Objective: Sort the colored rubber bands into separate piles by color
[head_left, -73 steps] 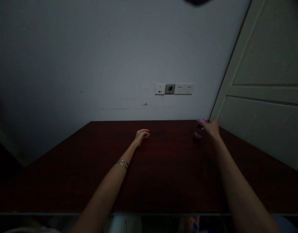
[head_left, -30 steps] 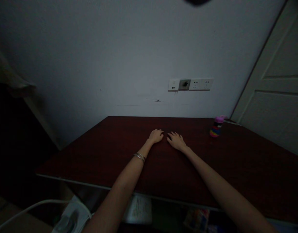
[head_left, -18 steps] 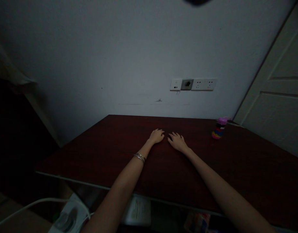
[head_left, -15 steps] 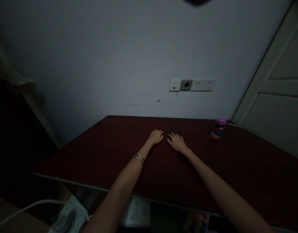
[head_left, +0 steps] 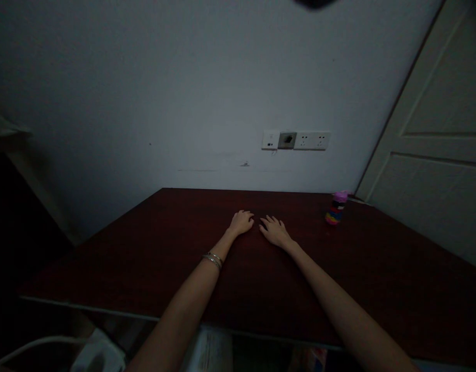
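Colourful bottle (head_left: 337,207) stands on the dark red table (head_left: 144,248), well apart from the right hand (head_left: 275,231). Both this and the left hand (head_left: 241,222) lie palm down, loosely spread, holding nothing.

Dim greyish light, wall (head_left: 206,103) palest mid-frame, lower left near black, blurred dark shape (head_left: 314,3) at top
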A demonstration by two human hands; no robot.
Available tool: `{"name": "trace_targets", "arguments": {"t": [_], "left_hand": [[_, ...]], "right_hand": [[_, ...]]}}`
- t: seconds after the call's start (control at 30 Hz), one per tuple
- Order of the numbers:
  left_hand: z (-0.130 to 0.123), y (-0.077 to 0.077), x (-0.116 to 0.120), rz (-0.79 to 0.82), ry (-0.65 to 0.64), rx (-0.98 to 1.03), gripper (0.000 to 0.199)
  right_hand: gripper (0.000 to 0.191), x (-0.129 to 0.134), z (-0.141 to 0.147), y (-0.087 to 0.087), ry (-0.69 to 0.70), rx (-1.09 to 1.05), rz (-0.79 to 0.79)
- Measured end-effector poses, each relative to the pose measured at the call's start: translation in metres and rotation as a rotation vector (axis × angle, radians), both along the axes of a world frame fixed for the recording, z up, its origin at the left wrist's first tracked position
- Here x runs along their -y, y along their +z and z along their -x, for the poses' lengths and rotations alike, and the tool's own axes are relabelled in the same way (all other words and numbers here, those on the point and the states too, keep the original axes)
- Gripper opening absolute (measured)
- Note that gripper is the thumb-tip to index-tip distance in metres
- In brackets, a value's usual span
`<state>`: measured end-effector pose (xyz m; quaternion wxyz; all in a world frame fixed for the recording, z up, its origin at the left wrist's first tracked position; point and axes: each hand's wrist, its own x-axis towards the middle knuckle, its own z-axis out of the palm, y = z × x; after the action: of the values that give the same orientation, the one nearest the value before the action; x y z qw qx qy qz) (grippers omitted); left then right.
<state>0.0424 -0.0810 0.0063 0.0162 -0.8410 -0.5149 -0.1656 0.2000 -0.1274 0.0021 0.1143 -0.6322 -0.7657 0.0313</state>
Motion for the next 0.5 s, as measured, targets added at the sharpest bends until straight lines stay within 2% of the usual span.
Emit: {"name": "trace_targets", "arguments": {"t": [0.5], "left_hand": [[0.0002, 0.0032, 0.0023, -0.005, -0.004, 0.019, 0.037]], "right_hand": [[0.054, 0.0011, -0.0004, 0.0003, 0.003, -0.012, -0.006]]}}
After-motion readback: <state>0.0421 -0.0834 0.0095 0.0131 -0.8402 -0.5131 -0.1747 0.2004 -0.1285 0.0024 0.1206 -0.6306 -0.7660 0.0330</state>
